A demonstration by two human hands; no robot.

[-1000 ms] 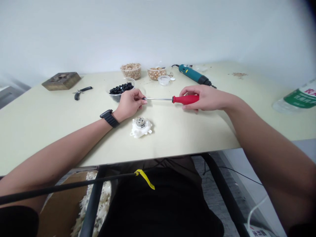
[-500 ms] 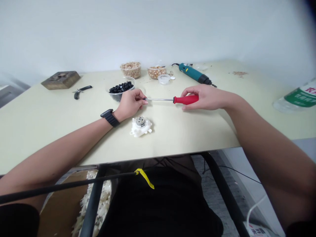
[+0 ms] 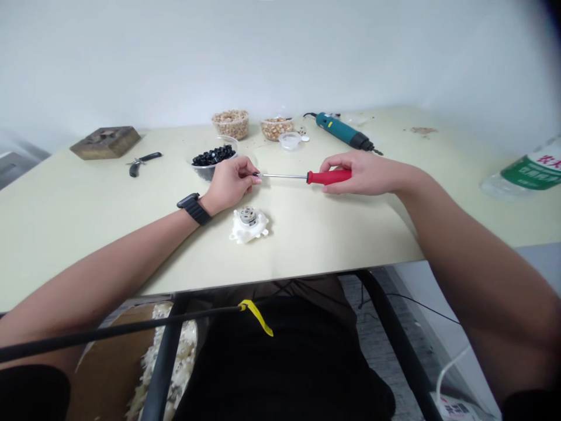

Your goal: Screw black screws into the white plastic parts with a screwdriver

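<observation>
My right hand [image 3: 357,172] is closed around the red handle of a screwdriver [image 3: 329,177], its shaft lying level and pointing left. At the shaft's tip, my left hand [image 3: 234,180] pinches a small black part [image 3: 256,174], mostly covered by the fingers. Whether the tip sits in that part is too small to tell. Just behind my left hand stands a clear bowl of black parts [image 3: 214,156]. Nearer me on the table lies a white plastic housing with a metal motor [image 3: 249,224] on top, touched by neither hand.
Behind are two tubs of small tan and brass-coloured pieces [image 3: 230,124] [image 3: 276,128], a small clear cup [image 3: 290,140] and a teal electric screwdriver [image 3: 344,131]. Black-handled pliers [image 3: 144,163] and a dark block [image 3: 106,142] lie left. A bottle [image 3: 526,171] lies right.
The view has shifted very slightly. Both hands keep the same hold on the screwdriver and the small black part.
</observation>
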